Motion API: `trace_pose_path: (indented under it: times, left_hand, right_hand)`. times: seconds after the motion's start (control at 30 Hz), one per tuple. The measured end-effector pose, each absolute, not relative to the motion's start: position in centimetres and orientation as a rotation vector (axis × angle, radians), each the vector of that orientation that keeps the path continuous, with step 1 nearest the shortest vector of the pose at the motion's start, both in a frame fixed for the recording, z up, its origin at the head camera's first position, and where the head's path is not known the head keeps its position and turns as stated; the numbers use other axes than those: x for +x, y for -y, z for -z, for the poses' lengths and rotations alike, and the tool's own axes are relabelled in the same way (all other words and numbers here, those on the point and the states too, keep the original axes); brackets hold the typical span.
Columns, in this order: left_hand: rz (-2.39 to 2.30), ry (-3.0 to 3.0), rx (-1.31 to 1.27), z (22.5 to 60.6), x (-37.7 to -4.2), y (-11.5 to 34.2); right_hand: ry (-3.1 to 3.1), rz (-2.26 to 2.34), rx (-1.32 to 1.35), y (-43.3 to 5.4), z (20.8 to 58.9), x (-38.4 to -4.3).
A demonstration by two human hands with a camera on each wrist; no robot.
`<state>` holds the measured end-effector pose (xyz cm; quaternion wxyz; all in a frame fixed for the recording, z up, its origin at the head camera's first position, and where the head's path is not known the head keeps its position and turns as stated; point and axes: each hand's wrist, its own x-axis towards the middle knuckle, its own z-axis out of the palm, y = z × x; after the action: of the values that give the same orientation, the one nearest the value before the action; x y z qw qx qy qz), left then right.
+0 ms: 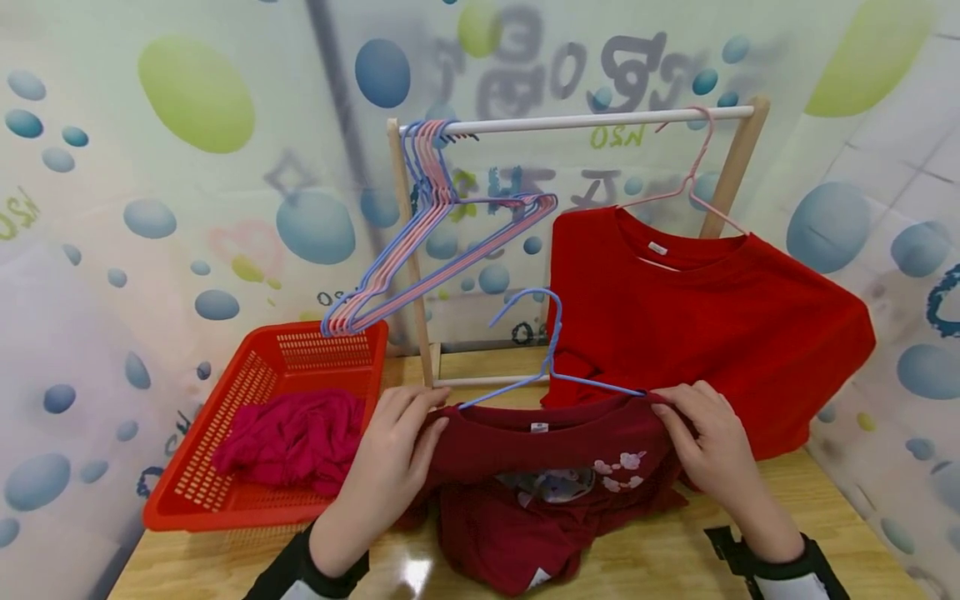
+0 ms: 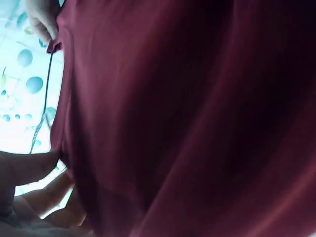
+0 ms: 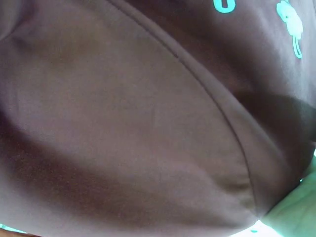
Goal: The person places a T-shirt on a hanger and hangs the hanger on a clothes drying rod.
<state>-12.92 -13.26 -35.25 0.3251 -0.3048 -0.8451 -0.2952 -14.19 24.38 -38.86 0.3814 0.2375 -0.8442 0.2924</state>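
Both hands hold up a dark red T-shirt [image 1: 480,450] by its shoulders. A blue hanger [image 1: 551,367] sits in the neck, its hook standing up above the collar and its lower part hidden inside the cloth. The left hand [image 1: 393,450] pinches the left shoulder between thumb and fingers; the right hand [image 1: 705,437] does the same at the other shoulder. White blossoms and a picture mark the shirt's front, and its lower part droops in folds over the table. In the left wrist view the dark red cloth [image 2: 148,108] fills most of the picture.
A bright red shirt [image 1: 697,317] hangs from a pink hanger [image 1: 693,179] on the rack's rail [image 1: 570,123]. Several blue and pink hangers [image 1: 420,217] cluster at the rail's left end. The red basket [image 1: 187,467] at left holds a crumpled magenta garment [image 1: 300,437].
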Motion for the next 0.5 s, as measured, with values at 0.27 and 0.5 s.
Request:
trace_pose_path:
  times: [0.27,0.5]
  left_hand:
    - [0.906,2.259,-0.735,36.2,-13.1,13.3]
    - [1.002,2.247,-0.693,37.0,-13.5,13.6]
  right_hand:
    - [2.201,-0.747,0.601,-23.9,38.5,-13.8]
    - [2.172,-0.887,0.445,-24.9,39.2,-13.5]
